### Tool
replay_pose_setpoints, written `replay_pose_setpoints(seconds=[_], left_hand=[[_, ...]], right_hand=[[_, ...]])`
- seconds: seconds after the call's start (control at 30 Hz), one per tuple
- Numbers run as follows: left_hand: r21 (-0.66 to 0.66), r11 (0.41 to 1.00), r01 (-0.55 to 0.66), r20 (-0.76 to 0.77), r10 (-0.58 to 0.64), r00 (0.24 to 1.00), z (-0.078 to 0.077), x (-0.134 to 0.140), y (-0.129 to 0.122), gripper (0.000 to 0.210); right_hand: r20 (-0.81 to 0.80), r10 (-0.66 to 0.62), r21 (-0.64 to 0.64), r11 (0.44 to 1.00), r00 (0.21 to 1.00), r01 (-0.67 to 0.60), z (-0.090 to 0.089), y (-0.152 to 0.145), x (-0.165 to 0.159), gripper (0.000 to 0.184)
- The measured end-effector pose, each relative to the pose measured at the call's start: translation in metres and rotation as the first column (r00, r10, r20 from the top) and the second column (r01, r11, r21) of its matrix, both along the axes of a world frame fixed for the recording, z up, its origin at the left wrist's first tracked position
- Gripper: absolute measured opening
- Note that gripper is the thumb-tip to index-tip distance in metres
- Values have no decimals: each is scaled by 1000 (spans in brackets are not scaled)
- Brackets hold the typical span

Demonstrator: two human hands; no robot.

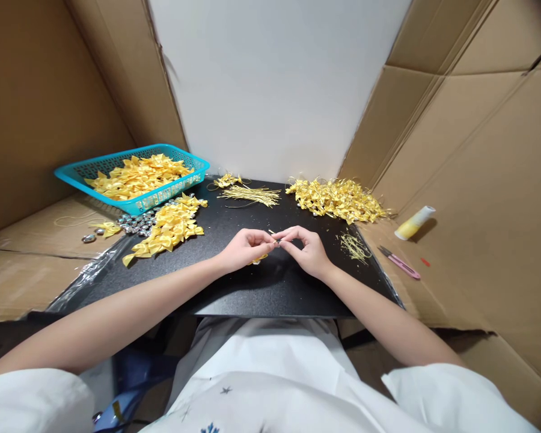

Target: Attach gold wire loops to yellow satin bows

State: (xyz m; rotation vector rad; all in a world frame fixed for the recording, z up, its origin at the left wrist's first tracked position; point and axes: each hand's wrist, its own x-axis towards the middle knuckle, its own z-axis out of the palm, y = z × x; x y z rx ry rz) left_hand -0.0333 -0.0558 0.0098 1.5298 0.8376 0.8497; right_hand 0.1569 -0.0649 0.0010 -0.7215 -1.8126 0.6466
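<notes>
My left hand (pixel 247 248) and my right hand (pixel 307 251) meet fingertip to fingertip just above the black tabletop (pixel 252 294). Below the left fingers a yellow ribbon flower (pixel 259 259) shows in part, mostly covered by that hand. Both hands are closed in a pinch. A short bit of gold cord (pixel 271 232) pokes up between them, and the right fingertips seem to grip it. Beyond the hands lies a bundle of cut gold cords (pixel 252 194). Left of them, loose yellow ribbon flowers (pixel 171 225) are heaped beside silver beads (pixel 137 224).
A turquoise basket (pixel 137 206) of yellow flowers stands at the back left. Flowers with cords (pixel 338 199) are piled at the back right. Cord clippings (pixel 354 247), pink-handled snips (pixel 401 263) and a yellow-white thread cone (pixel 413 222) lie rightward. Cardboard walls (pixel 478 180) enclose the sides.
</notes>
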Motion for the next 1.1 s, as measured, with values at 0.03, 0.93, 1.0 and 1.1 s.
replay_pose_setpoints(seconds=[0.03,0.93,1.0,1.1], left_hand=[[2,1000,11,-10,-11,1000,0,0,0,34],[174,983,-60,-107,80,991,4,-1,-2,18],[153,987,-50,-79,62,995,4,-1,-1,19],[109,994,-14,-45,19,999,4,-2,0,25]], right_hand=[[4,-1,3,1000,1000,1,0,0,0,11],[134,-48,139,990,990,30,2,-4,0,10],[107,-46,132,991,993,31,3,-5,-1,10],[50,-1,31,1000,999,0,3,-4,-1,11]])
